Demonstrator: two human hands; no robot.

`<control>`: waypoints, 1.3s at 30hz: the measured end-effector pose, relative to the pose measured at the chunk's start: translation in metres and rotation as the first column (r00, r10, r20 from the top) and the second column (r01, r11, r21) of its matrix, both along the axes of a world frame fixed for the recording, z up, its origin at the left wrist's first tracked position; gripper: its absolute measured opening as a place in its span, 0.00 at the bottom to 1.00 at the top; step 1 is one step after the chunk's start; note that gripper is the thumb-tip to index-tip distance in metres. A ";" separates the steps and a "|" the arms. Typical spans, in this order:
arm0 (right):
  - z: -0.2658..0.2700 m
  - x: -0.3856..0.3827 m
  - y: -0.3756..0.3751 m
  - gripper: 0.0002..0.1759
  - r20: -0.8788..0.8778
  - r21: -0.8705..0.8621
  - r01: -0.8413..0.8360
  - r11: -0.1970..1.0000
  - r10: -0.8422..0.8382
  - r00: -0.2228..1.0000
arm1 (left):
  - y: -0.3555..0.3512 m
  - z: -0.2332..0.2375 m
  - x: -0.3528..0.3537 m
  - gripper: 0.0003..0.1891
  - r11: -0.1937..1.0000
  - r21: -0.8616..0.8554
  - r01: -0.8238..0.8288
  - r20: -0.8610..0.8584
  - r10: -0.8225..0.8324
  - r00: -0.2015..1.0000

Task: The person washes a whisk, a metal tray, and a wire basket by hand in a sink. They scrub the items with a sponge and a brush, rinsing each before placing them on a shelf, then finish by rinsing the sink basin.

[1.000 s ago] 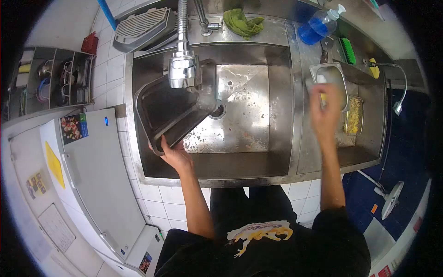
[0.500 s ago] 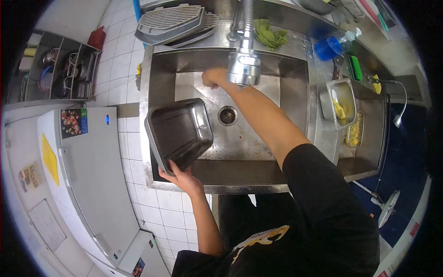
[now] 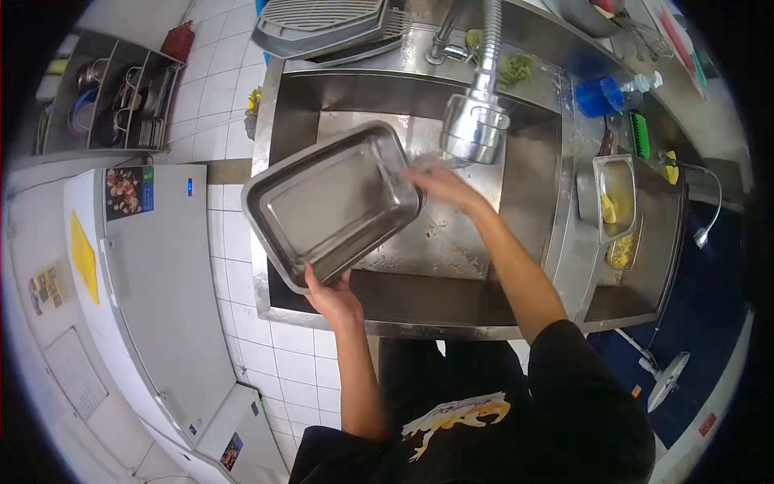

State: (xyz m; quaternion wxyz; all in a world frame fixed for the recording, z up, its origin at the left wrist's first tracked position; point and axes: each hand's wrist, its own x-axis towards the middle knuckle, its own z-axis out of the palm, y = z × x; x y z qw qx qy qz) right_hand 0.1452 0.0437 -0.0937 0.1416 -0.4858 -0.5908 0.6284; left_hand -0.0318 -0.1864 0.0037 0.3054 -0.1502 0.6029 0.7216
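My left hand (image 3: 334,302) grips the near left corner of a rectangular metal pan (image 3: 314,211), thumb over the rim and fingers beneath. The pan is tilted over the left part of the steel sink (image 3: 532,194), its inside facing up. My right hand (image 3: 443,187) is at the pan's right rim, its fingers drawn together and blurred. A pale, see-through smear shows beside those fingers; I cannot tell what it is. Just above hangs the chrome spray head (image 3: 476,129) of the tap. Small scraps lie on the sink floor.
Grey ridged trays (image 3: 322,24) are stacked at the back left. Green leaves (image 3: 513,70) lie behind the tap. On the right stand a blue liquid bottle (image 3: 601,97), a green brush (image 3: 640,134) and a metal container (image 3: 614,194) with yellow pieces. A white freezer (image 3: 161,290) is at left.
My right hand has come back from the far side of the sink to the pan's right rim. The pan has been raised and turned, its inside now facing me more. The view has shifted slightly.
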 end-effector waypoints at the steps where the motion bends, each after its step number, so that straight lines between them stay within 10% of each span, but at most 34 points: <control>1: 0.029 -0.007 -0.019 0.25 0.093 -0.228 -0.055 0.972 0.078 0.993 | 0.003 -0.004 0.002 0.25 1.000 -0.005 0.009 -0.003 -0.009 1.000; 4: 0.011 -0.014 -0.040 0.29 -0.042 -0.443 0.084 0.893 -0.114 0.993 | 0.014 -0.006 0.013 0.18 0.994 0.083 0.077 -0.079 -0.071 0.994; 16: -0.024 -0.020 -0.039 0.19 -0.192 -0.331 0.473 0.817 -0.549 0.813 | 0.031 -0.008 0.028 0.29 0.960 0.132 0.246 -0.218 -0.214 0.952; 30: 0.001 -0.008 -0.036 0.20 -0.348 -0.105 0.673 0.732 -0.661 0.665 | 0.038 -0.002 0.055 0.36 0.933 0.109 0.344 -0.350 -0.287 0.892; 36: -0.016 0.038 -0.018 0.17 -0.077 0.243 0.432 0.869 -0.426 0.901 | 0.051 0.007 0.055 0.37 0.971 0.039 0.238 -0.348 -0.210 0.914; 39: 0.024 0.071 -0.017 0.21 -0.155 0.141 0.351 0.926 -0.329 0.931 | 0.052 -0.028 0.035 0.33 0.942 -0.196 0.272 -0.546 -0.335 0.768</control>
